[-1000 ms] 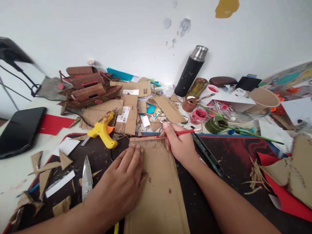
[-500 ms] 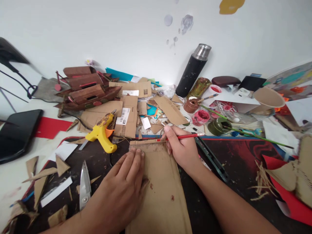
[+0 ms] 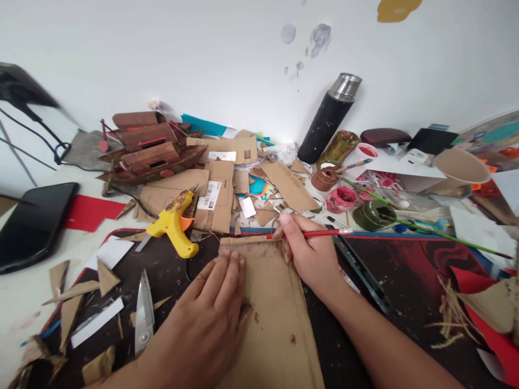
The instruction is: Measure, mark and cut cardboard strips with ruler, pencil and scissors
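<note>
The cardboard panel [image 3: 279, 319] is lying lengthwise on the dark mat [image 3: 421, 265], its far edge almost reaching the mat's blue-and-red border and its near end running out of view at the bottom; along its right edge a band of bare mat is showing, with the dark green cutter [image 3: 360, 270] lying aslant just beyond and the right forearm crossing over the mat; farther right, a wider stretch of mat is reaching toward the twine [image 3: 452, 313] and the red sheet [image 3: 486, 329]; on the left, room is tighter, since the scissors [image 3: 145, 313] are lying near the left forearm, the yellow glue gun [image 3: 174, 224] is resting across the mat's far border, and cardboard scraps [image 3: 71, 313] are crowding the mat's left edge; beyond the far border, the green paint pot [image 3: 371, 216] and pink paint pot [image 3: 341, 200] are standing near the right hand [image 3: 310, 254].

The left hand [image 3: 213, 313] is lying palm down over the panel's left edge, its fingers almost straight and pressed together, the tips touching the cardboard just short of its far edge; its thumb is lying along the panel on the right, and nothing is showing in its grip; the right hand is pinching the red pencil [image 3: 316, 233] between thumb and forefinger, the other fingers curling underneath, partly hidden; the pencil is lying nearly level, its left end pointing along the panel's far edge; whether its tip is touching the cardboard, I cannot tell.
</note>
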Demonstrator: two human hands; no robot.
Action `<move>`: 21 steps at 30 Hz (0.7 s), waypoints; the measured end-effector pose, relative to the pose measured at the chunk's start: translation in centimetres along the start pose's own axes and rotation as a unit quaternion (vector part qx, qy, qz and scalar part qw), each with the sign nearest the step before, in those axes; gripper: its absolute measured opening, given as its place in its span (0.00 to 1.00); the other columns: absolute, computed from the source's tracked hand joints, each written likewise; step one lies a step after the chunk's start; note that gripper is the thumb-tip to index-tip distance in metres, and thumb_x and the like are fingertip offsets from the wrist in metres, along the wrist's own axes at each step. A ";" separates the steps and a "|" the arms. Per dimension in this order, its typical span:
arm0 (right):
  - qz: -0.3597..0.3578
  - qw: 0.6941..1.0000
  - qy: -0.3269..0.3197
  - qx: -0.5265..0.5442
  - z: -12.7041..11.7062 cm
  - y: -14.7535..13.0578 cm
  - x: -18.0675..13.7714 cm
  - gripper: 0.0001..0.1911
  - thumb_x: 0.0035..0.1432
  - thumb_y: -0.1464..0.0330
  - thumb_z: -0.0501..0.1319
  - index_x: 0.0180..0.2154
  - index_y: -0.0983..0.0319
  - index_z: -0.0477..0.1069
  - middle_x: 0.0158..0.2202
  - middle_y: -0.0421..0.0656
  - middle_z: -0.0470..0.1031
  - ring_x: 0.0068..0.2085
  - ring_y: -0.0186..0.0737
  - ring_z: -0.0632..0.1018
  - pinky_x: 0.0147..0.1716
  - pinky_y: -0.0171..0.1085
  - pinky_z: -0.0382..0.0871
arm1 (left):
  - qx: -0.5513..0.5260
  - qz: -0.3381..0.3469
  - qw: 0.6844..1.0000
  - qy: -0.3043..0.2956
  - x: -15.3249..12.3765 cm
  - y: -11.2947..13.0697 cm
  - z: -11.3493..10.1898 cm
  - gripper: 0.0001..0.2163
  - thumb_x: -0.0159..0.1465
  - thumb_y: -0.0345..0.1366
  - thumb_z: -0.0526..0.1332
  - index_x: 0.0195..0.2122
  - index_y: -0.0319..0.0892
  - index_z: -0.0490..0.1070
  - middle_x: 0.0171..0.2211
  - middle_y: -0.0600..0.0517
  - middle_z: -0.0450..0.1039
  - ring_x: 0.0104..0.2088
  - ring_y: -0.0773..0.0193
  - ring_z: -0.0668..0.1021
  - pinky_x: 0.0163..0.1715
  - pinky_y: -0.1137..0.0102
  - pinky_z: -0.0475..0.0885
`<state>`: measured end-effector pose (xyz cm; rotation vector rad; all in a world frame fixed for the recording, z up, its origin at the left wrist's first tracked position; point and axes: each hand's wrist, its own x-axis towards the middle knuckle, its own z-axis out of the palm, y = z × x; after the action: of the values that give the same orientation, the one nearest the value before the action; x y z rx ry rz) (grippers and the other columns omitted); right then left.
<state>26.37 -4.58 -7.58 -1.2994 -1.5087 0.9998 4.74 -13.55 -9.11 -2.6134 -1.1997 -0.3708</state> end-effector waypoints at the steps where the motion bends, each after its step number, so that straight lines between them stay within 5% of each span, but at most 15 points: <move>1: -0.002 1.000 0.002 -0.005 0.0 -0.1 0.0 0.29 0.76 0.44 0.58 0.30 0.57 0.77 0.16 0.36 0.67 0.20 0.39 0.71 0.22 0.38 0.63 | 0.003 0.000 1.000 -0.001 0.1 0.0 0.0 0.25 0.78 0.37 0.51 0.63 0.21 0.76 0.63 0.28 0.78 0.65 0.40 0.77 0.65 0.51 0.69; 21: -0.012 1.000 0.008 -0.020 0.1 -0.3 -0.1 0.28 0.77 0.47 0.59 0.29 0.57 0.76 0.17 0.37 0.68 0.21 0.39 0.72 0.23 0.37 0.65 | -0.006 0.006 1.000 0.000 -0.2 0.0 0.2 0.26 0.78 0.38 0.50 0.63 0.22 0.76 0.63 0.29 0.78 0.66 0.41 0.75 0.66 0.50 0.68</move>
<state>26.23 -4.73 -7.35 -1.3107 -1.5354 0.9453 4.62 -13.59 -9.31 -2.6299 -1.1841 -0.3782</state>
